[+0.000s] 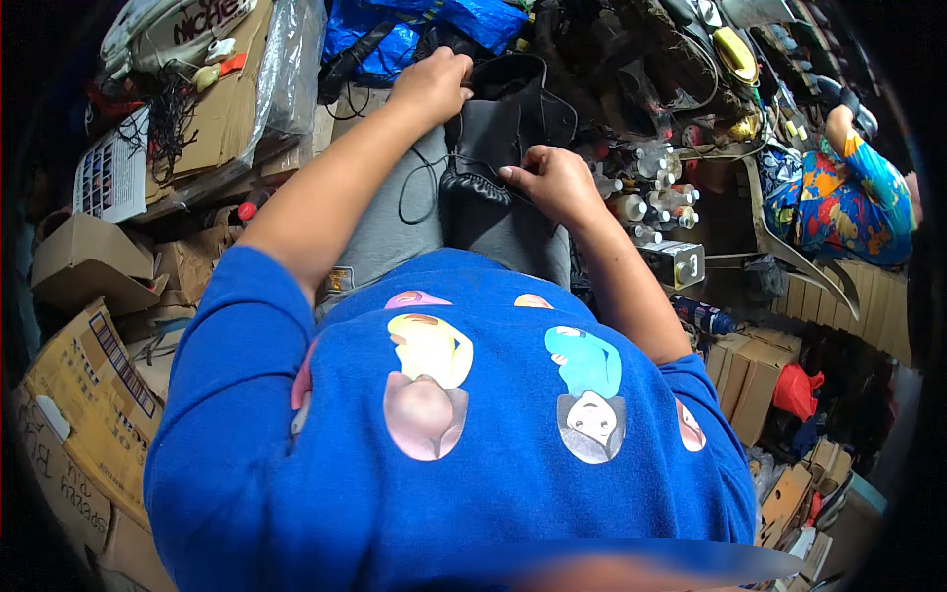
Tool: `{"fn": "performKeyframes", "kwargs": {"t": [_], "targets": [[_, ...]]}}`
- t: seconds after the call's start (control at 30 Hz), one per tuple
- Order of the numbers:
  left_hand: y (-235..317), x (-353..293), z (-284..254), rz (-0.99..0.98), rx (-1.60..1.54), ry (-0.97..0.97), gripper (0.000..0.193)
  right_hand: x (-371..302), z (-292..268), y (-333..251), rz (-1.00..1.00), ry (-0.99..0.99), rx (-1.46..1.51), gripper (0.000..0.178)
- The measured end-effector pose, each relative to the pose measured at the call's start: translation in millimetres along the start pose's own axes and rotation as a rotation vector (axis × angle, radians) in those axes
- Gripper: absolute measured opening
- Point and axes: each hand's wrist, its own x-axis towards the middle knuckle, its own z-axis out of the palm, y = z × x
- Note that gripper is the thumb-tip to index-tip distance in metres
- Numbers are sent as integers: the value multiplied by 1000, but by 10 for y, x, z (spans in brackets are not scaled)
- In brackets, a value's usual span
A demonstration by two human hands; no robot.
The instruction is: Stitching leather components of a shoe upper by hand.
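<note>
Upper centre: black leather piece (pixel 488 128), long axis up-frame. Right hand (pixel 560 183), nearer its gathered end (pixel 478 189), seemingly pinches it; left hand's grip (pixel 431 87) we cannot tell.

Likely cluttered workshop: clustered bottles (pixel 675 200), cardboard boxes (pixel 91 271), tangled cords (pixel 170 133).

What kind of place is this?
Probably a cluttered little workshop, though I can't be sure. It has cardboard boxes, a cluster of small bottles and a black, leather-like piece being handled.
</note>
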Motion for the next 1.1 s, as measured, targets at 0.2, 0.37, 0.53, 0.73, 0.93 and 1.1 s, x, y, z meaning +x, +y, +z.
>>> {"fn": "performKeyframes", "kwargs": {"t": [0.2,0.37,0.53,0.73,0.93,1.1], "targets": [[223,-721,-196,413,-516,-334,28,196,-99,7,-77,-115,-25,37],[253,-711,-273,381,-444,-423,25,-5,-154,-11,-198,127,32,39],[256,-389,-191,529,-583,-166,20,-99,-227,34,-142,-83,161,40],[407,-93,-118,524,-512,-445,19,-118,-304,135,-244,-375,82,28],[303,-4,-41,597,-526,-470,21,-400,-618,381,-72,-298,561,19],[277,119,-76,504,-809,-837,19,-294,-376,276,-283,-114,329,15]]}}
